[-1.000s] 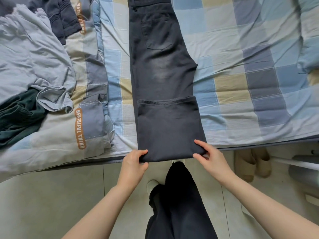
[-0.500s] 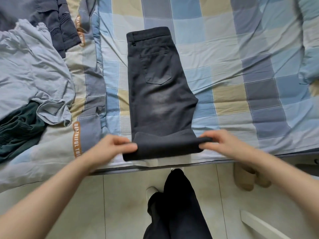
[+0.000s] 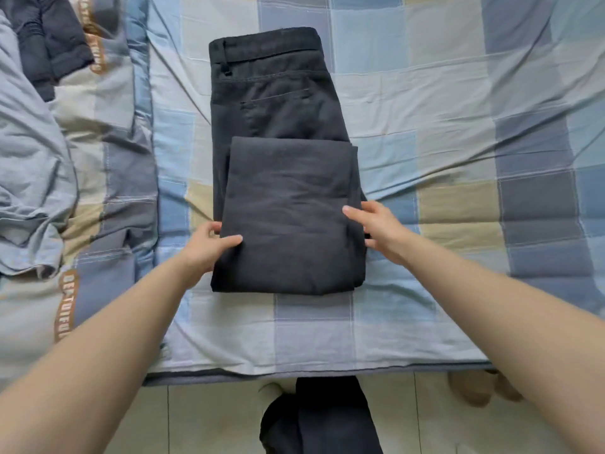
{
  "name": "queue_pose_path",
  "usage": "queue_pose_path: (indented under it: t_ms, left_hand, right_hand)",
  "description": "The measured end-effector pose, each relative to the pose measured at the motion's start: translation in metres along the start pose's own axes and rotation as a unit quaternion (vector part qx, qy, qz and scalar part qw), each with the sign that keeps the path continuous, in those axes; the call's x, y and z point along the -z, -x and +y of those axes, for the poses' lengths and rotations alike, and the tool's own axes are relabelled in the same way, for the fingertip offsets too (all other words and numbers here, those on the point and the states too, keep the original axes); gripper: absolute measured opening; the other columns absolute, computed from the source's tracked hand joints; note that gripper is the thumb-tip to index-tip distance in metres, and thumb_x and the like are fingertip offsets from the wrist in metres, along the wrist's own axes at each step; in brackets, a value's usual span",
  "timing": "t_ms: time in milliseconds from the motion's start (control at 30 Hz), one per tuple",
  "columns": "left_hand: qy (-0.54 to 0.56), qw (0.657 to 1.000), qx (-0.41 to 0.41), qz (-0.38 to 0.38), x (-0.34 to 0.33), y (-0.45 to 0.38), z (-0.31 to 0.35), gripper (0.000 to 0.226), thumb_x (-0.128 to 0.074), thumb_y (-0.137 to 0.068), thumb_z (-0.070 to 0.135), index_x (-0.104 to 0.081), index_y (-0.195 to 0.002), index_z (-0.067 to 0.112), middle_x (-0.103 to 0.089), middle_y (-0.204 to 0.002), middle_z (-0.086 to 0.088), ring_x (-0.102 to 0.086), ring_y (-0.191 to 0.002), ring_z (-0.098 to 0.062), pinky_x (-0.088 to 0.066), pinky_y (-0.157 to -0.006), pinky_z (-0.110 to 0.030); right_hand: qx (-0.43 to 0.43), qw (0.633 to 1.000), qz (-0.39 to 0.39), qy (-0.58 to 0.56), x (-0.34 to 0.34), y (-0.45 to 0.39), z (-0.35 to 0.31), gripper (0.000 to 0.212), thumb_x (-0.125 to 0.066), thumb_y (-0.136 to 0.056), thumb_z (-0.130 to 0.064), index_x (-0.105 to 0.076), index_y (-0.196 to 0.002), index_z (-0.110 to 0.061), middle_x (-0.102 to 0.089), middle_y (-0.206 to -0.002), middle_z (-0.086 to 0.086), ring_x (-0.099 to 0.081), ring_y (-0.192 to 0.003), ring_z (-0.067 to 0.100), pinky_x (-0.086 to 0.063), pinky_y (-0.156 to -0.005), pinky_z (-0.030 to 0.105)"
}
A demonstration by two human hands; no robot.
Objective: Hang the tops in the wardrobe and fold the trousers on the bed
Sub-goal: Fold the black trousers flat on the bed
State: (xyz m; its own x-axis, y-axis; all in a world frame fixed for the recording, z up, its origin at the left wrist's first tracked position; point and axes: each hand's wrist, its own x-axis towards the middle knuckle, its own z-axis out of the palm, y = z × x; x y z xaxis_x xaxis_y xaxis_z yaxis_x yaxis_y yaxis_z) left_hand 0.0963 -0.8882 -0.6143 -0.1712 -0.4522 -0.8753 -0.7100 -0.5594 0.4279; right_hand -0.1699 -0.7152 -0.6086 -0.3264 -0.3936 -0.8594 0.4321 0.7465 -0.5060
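Dark grey trousers [image 3: 288, 204] lie folded on the checked bed sheet [image 3: 458, 158], waistband at the far end and back pocket showing. A folded-over leg section covers their near half. My left hand [image 3: 206, 247] pinches the left edge of that section, thumb on top. My right hand [image 3: 376, 227] holds its right edge, with the thumb on the cloth and the fingers at the side. A crumpled light blue top [image 3: 29, 178] and a dark garment [image 3: 49, 44] lie on the quilt at the left.
A patchwork quilt with orange lettering [image 3: 98, 198] is bunched along the left of the bed. The bed's near edge [image 3: 311, 371] runs across the bottom. Below it are a tiled floor, my dark-trousered legs [image 3: 327, 421] and beige slippers [image 3: 474, 388].
Both hands took the near folded end of the trousers and carried it away from me over the upper part, making a shorter stack. The view came closer over the bed.
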Motion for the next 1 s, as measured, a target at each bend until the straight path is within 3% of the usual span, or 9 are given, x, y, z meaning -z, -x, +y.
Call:
queue_pose_path:
  t_ms: [67,167,300,500,600,700,833,900,1000]
  left_hand:
    - [0.06,0.998,-0.006,-0.001,-0.001,0.004,-0.02,0.019,-0.069,-0.089,0.026,-0.065,-0.105,0.016,-0.072,-0.108,-0.003,-0.07,-0.091,-0.013,-0.05,-0.07,-0.028]
    - [0.1,0.994,-0.003,-0.034,0.0,0.009,-0.023,0.03,-0.065,-0.092,0.031,-0.066,-0.114,0.01,-0.073,-0.111,-0.001,-0.071,-0.096,-0.012,-0.052,-0.074,-0.028]
    - [0.117,0.992,0.004,-0.044,-0.011,0.011,0.001,0.038,-0.073,-0.085,0.034,-0.066,-0.116,0.012,-0.075,-0.108,0.001,-0.07,-0.102,-0.017,-0.052,-0.083,-0.031]
    - [0.11,0.994,-0.001,0.014,-0.014,0.014,0.003,0.053,-0.083,-0.061,0.05,-0.067,-0.104,0.026,-0.076,-0.095,0.014,-0.073,-0.086,-0.009,-0.053,-0.07,-0.028]
    - [0.01,0.999,0.002,0.041,-0.014,0.023,-0.036,0.038,-0.07,-0.085,0.046,-0.062,-0.117,0.026,-0.069,-0.098,0.018,-0.065,-0.094,-0.004,-0.048,-0.073,-0.021]
    - [-0.051,0.995,-0.006,0.085,-0.014,0.023,-0.049,0.039,-0.066,-0.091,0.036,-0.054,-0.122,0.016,-0.065,-0.108,0.006,-0.062,-0.107,-0.019,-0.049,-0.081,-0.028]
    - [-0.246,0.908,-0.152,0.302,-0.015,0.016,0.001,0.054,-0.071,-0.083,0.025,-0.044,-0.127,0.009,-0.049,-0.122,-0.016,-0.045,-0.115,-0.035,-0.037,-0.097,-0.045]
    - [-0.305,0.862,-0.277,0.296,-0.022,0.011,0.041,0.051,-0.069,-0.083,0.016,-0.047,-0.127,0.006,-0.05,-0.122,-0.018,-0.043,-0.116,-0.037,-0.035,-0.098,-0.044]
    - [-0.36,0.832,-0.378,0.19,-0.045,-0.008,0.096,0.053,-0.066,-0.087,0.017,-0.046,-0.135,0.007,-0.05,-0.133,-0.013,-0.042,-0.125,-0.032,-0.036,-0.104,-0.042]
  right_hand:
    - [0.048,0.998,0.017,0.039,-0.008,0.007,0.018,0.064,-0.07,-0.086,-0.027,-0.038,-0.139,-0.01,-0.059,-0.127,0.004,-0.061,-0.103,0.012,-0.052,-0.084,0.022]
    - [0.08,0.993,0.011,0.084,-0.02,0.017,0.035,0.077,-0.073,-0.083,-0.023,-0.026,-0.145,-0.015,-0.053,-0.13,-0.006,-0.052,-0.119,0.013,-0.042,-0.104,0.033]
    - [0.108,0.991,-0.004,0.077,-0.025,0.017,0.028,0.07,-0.066,-0.088,-0.013,-0.027,-0.145,-0.018,-0.05,-0.136,-0.004,-0.048,-0.126,0.015,-0.037,-0.109,0.034]
    - [0.162,0.981,-0.087,0.067,-0.02,0.014,0.025,0.049,-0.053,-0.098,-0.014,-0.036,-0.142,-0.023,-0.051,-0.132,-0.021,-0.048,-0.119,-0.012,-0.038,-0.097,0.007]
    - [0.108,0.983,-0.09,0.117,-0.011,0.011,0.04,0.047,-0.05,-0.099,-0.016,-0.034,-0.143,-0.022,-0.057,-0.13,-0.004,-0.057,-0.117,0.009,-0.043,-0.104,0.028]
    - [0.041,0.981,-0.047,0.183,-0.008,0.007,0.046,0.034,-0.051,-0.097,-0.02,-0.043,-0.13,-0.021,-0.066,-0.091,0.009,-0.063,-0.082,0.021,-0.054,-0.083,0.037]
    - [0.008,0.955,-0.021,0.295,0.001,0.005,0.041,0.018,-0.049,-0.096,-0.029,-0.056,-0.1,-0.012,-0.062,-0.078,0.003,-0.061,-0.079,0.023,-0.053,-0.07,0.036]
    - [0.022,0.947,0.055,0.315,0.014,0.001,0.033,0.032,-0.046,-0.096,-0.031,-0.062,-0.089,-0.004,-0.068,-0.078,0.004,-0.066,-0.082,0.025,-0.05,-0.075,0.034]
    - [0.051,0.924,0.204,0.32,0.037,-0.011,0.016,0.021,-0.048,-0.095,-0.023,-0.059,-0.089,-0.007,-0.066,-0.087,0.008,-0.061,-0.092,0.032,-0.041,-0.075,0.032]
